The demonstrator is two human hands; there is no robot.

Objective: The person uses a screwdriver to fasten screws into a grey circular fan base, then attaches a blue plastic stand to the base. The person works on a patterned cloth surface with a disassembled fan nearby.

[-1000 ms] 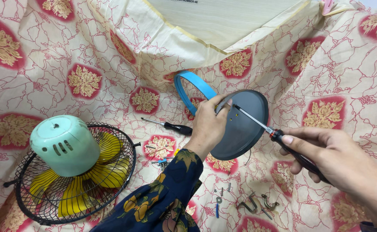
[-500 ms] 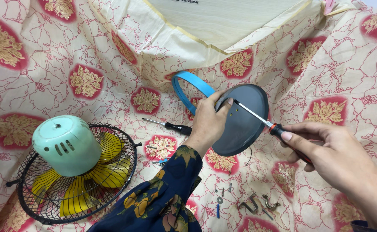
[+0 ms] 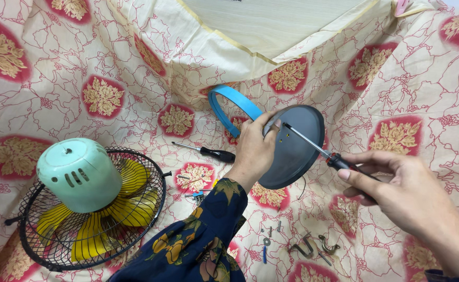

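Gripping a grey round plate (image 3: 295, 151) at its edge, the left hand (image 3: 253, 151) is tilting it above the patterned cloth (image 3: 397, 78), while the right hand (image 3: 397, 190) is closing around a screwdriver (image 3: 318, 151) whose tip is touching the plate's face. Compared with a second ago, the plate is sitting slightly higher and the right hand is nearer. A fan (image 3: 85, 201) is lying well apart at left.

I note one label only: a strip of small dark print (image 3: 225, 1) on the cream board at the far edge.

Bright, even, diffuse light, no glare. Soft shadows only, e.g. under the fan cage (image 3: 91, 209) and dark disc (image 3: 295, 146). Sharp across the frame; mild wide-angle stretch at the edges, slight softness on the nearest hand (image 3: 407, 196).
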